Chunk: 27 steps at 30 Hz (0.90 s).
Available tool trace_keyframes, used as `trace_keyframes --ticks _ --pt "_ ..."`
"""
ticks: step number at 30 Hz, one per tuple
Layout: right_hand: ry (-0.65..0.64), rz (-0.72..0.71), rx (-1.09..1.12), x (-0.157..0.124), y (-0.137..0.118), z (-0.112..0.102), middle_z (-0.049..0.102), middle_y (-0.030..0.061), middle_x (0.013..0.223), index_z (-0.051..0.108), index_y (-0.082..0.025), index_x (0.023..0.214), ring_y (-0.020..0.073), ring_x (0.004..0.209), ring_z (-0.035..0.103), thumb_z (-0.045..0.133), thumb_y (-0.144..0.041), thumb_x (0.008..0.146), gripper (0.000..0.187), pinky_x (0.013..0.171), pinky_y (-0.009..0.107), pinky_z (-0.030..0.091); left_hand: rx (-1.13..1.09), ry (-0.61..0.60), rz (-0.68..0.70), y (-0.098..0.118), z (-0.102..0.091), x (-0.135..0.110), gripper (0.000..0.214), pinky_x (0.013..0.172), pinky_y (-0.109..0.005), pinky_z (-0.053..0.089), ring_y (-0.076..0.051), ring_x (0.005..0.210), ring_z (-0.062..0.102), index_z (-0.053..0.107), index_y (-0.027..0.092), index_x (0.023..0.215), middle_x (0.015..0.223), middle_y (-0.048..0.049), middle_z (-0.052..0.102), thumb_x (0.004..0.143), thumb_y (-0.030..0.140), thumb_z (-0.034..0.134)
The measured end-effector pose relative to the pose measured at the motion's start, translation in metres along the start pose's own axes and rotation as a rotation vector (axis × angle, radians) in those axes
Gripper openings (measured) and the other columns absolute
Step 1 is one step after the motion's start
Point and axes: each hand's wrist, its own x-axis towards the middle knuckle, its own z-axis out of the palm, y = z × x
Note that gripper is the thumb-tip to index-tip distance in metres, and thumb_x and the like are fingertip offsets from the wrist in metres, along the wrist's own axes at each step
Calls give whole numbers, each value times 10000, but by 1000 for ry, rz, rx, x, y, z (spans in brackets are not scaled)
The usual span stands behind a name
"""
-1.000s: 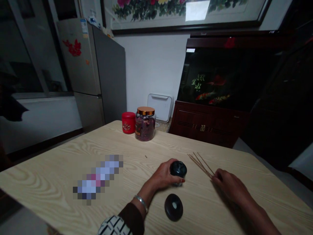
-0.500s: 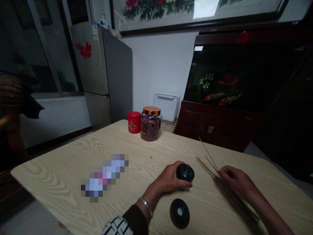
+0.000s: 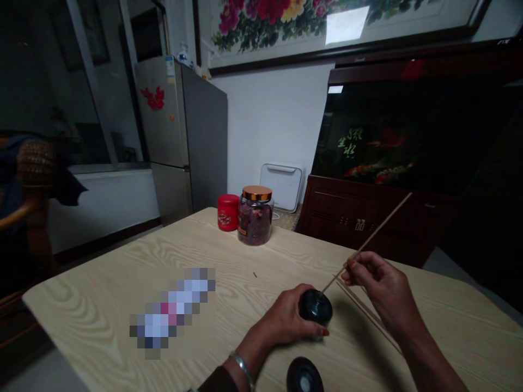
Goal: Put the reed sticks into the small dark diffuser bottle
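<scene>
Pinching a thin wooden stick (image 3: pixel 368 240) in the right hand (image 3: pixel 379 288), its long axis slanting toward 1 o'clock, lower tip at the dark pot (image 3: pixel 315 306) gripped by the left hand (image 3: pixel 281 318); whether they touch is too dim to tell. A dark round lid (image 3: pixel 304 377) is cut off at 6 o'clock.

silver bangle (image 3: pixel 243 371) (dark sleeve (image 3: pixel 215 380))

left hand (image 3: pixel 281 318) grips dark round pot (image 3: pixel 315 306) | right hand (image 3: pixel 379 288) pinches 1 wooden stick (image 3: pixel 368 242)
</scene>
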Motion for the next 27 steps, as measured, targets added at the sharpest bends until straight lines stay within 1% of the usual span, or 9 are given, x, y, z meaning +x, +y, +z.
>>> trace_keyframes --ticks 7,10,12,14,17,20,22,24,27 --pt "-158 1 -66 -1 19 9 683 31 670 598 -199 797 184 622 665 662 -483 808 291 569 294 528 -29 -3 -2 -3 2 3 709 752 -268 457 -206 890 603 637 191 1178 989 -34 684 549 367 912" --pt "-261 -12 -175 -3 27 14 678 26 691 607 -200 797 182 656 648 620 -441 829 244 589 286 493 -34 -7 -5 -1 3 3 706 767 -268 458 -201 890 600 635 192 1185 989 -30 680 552 340 911" --pt "-331 -30 -260 -2 26 11 670 21 717 630 -196 806 175 683 629 602 -429 839 237 622 283 478 -42 -10 -11 1 2 2 696 775 -268 461 -199 894 604 635 190 1185 997 -29 682 559 324 907" --pt "-365 -26 -312 2 22 -1 671 30 758 646 -195 820 180 720 622 577 -450 854 266 645 284 472 -40 -4 -10 2 2 2 705 794 -270 463 -202 912 608 635 193 1194 1011 -27 685 557 319 909" --pt "-315 -6 -386 13 23 -39 687 53 823 651 -205 863 200 756 629 517 -518 875 341 658 297 468 -44 -10 -10 1 3 2 722 799 -271 468 -210 929 615 635 195 1197 1019 -26 691 548 334 917" --pt "-224 -9 -590 26 43 -86 690 65 783 647 -215 830 218 715 624 496 -532 852 351 643 318 450 -51 -11 -9 0 3 3 714 793 -271 474 -218 935 623 638 186 1187 1022 -34 693 546 334 918" --pt "-219 33 -766 31 64 -110 700 70 757 641 -225 757 223 689 623 512 -477 824 291 625 322 431 -49 -7 -9 0 3 3 697 794 -272 475 -220 937 625 642 181 1179 1020 -38 694 555 328 914" --pt "-256 94 -922 33 87 -124 708 64 735 638 -231 697 222 680 632 540 -412 801 231 606 315 409 -45 -7 -13 1 3 3 687 794 -273 476 -221 934 627 644 178 1172 1016 -41 696 560 331 914" --pt "-282 182 -1069 29 115 -126 719 41 705 672 -238 650 204 658 652 600 -336 760 164 576 290 392 -33 -12 -14 1 3 3 702 796 -276 476 -223 944 624 638 179 1189 1035 -47 698 563 337 914"
